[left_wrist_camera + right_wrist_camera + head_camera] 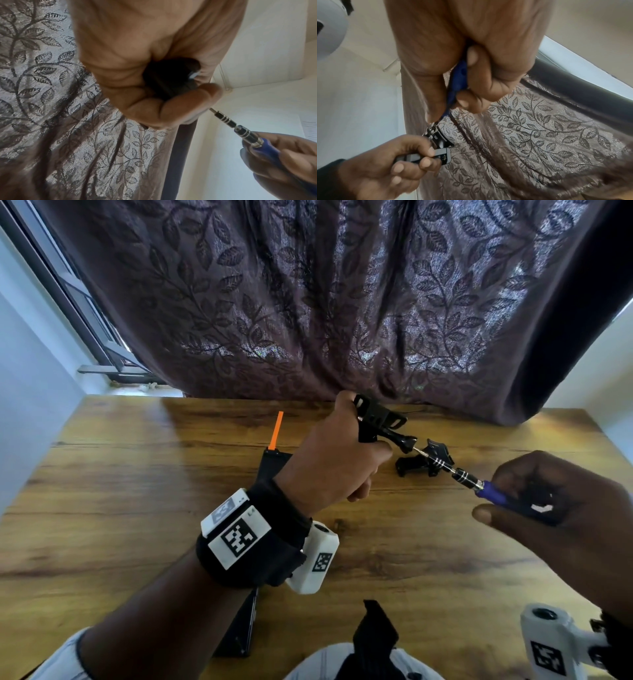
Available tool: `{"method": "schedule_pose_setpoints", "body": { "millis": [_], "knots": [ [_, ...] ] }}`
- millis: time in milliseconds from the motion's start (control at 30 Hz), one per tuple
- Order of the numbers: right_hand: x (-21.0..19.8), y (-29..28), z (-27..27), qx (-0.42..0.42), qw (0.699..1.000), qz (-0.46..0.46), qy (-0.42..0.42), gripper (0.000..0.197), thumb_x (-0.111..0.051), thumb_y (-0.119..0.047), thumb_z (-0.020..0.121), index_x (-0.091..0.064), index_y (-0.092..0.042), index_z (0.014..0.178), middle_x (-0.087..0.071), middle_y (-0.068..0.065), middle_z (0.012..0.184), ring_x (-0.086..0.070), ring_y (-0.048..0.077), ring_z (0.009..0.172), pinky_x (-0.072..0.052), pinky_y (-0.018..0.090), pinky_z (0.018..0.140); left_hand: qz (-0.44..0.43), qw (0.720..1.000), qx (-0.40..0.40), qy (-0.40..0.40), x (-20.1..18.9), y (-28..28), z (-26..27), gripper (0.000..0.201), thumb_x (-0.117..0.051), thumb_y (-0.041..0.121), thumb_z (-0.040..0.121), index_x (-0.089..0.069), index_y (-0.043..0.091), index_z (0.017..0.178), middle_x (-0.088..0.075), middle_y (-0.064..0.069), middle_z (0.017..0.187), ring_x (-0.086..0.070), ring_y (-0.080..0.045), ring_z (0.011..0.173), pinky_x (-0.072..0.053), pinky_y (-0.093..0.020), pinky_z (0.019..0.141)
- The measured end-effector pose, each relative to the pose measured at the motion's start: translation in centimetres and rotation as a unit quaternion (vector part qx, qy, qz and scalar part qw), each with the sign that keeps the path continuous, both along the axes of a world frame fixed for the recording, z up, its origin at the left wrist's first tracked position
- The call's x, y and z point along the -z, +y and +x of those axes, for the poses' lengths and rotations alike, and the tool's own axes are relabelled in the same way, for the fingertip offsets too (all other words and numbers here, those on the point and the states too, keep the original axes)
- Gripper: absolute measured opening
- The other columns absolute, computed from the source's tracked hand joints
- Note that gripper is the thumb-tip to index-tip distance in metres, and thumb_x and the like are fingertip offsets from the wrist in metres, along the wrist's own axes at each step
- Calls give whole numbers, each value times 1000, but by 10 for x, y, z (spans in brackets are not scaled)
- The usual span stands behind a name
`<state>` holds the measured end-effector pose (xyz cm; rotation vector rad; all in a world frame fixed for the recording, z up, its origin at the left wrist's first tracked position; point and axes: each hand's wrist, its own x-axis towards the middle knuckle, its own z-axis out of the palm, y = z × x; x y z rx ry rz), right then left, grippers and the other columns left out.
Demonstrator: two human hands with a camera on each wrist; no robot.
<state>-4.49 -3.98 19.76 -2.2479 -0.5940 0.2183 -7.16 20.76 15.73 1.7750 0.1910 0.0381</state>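
My left hand (346, 453) grips a black plastic camera mount (378, 417) above the wooden table (137, 525), its thumbscrew knob (407, 443) pointing right. My right hand (534, 501) holds a screwdriver with a blue handle (491, 496) and a black ringed shaft (445, 465); its tip meets the knob's end. In the left wrist view the curled fingers (180, 108) wrap the dark mount (171, 81) and the screwdriver (240, 129) comes in from the right. In the right wrist view the blue handle (458, 81) runs down to the mount (440, 140) in the left hand (393, 169).
A second black mount piece (424, 463) lies on the table under the screwdriver. A black case with an orange tool (276, 430) lies behind my left wrist. A leaf-patterned curtain (308, 302) hangs at the table's far edge. A black strap (373, 631) lies at the near edge.
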Motion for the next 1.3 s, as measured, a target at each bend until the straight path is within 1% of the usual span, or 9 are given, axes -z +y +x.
{"method": "schedule_pose_setpoints", "body": {
  "millis": [167, 367, 467, 633, 733, 867, 1000, 1133, 1300],
  "knots": [
    [-3, 1, -6, -29, 990, 97, 102, 65, -67, -81, 68, -78, -19, 84, -50, 4, 49, -42, 16, 39, -33, 18, 42, 14, 1000, 20, -10, -2, 1, 0, 33, -59, 3, 93, -41, 21, 113, -60, -12, 68, -54, -21, 44, -44, -29, 43],
    [3, -2, -3, -6, 1000, 5, 11, 54, -83, -67, 61, -65, -27, 92, -65, -6, 82, -60, 20, 64, -51, 32, 58, -15, 1000, 18, 12, 3, 1, 1, 35, -58, -1, 91, -41, 24, 109, -56, -11, 69, -52, -23, 46, -43, -31, 45],
    [2, -6, -5, 12, 1000, 23, -12, 56, -66, -84, 61, -71, -34, 85, -67, -6, 72, -61, 16, 60, -51, 32, 56, -27, 999, 20, 21, 5, 0, 2, 38, -60, -4, 90, -41, 22, 112, -54, -12, 70, -51, -23, 48, -42, -31, 45],
    [9, -2, -6, -40, 993, 89, 63, 32, -75, -55, 77, -77, -23, 82, -53, 10, 52, -46, 14, 39, -37, 20, 43, -19, 1000, 10, 14, 7, -2, 1, 39, -59, -5, 87, -42, 22, 109, -53, -12, 68, -48, -24, 45, -39, -30, 43],
    [10, -5, -6, -48, 991, 92, 81, 50, -71, -66, 73, -77, -18, 85, -53, 11, 54, -45, 12, 40, -37, 20, 43, -13, 1000, -3, 9, 10, -4, 0, 37, -59, -1, 85, -43, 24, 106, -54, -10, 65, -48, -24, 42, -38, -29, 41],
    [13, 0, -8, -22, 999, 22, -45, 25, -80, -52, 73, -71, -32, 85, -65, -3, 66, -54, 11, 48, -41, 18, 48, -29, 1000, -11, 6, 8, -3, 0, 25, -62, 6, 96, -44, 18, 110, -54, -8, 66, -47, -19, 42, -38, -28, 40],
    [17, -1, -5, -27, 975, -28, -218, 17, -83, -36, 81, -75, -23, 85, -65, -21, 73, -60, -2, 68, -40, 4, 63, -27, 999, -9, 17, 7, -3, 4, 22, -62, 11, 99, -44, 19, 109, -55, -8, 67, -48, -15, 41, -38, -26, 38],
    [28, -9, -2, -34, 925, -137, -353, 28, -63, -37, 94, -78, -14, 101, -71, -2, 84, -66, 24, 62, -53, 34, 53, -20, 999, -2, 29, 10, -4, 6, 22, -60, 11, 100, -42, 22, 105, -55, -6, 67, -49, -14, 40, -39, -26, 39],
    [27, -6, -7, -54, 924, -163, -340, 30, -56, -38, 96, -77, -16, 97, -66, -3, 72, -61, 22, 52, -45, 26, 46, -7, 1000, -4, 12, 10, -7, 8, 24, -59, 9, 100, -42, 25, 105, -54, -5, 66, -47, -15, 40, -39, -27, 39]
  ]
}}
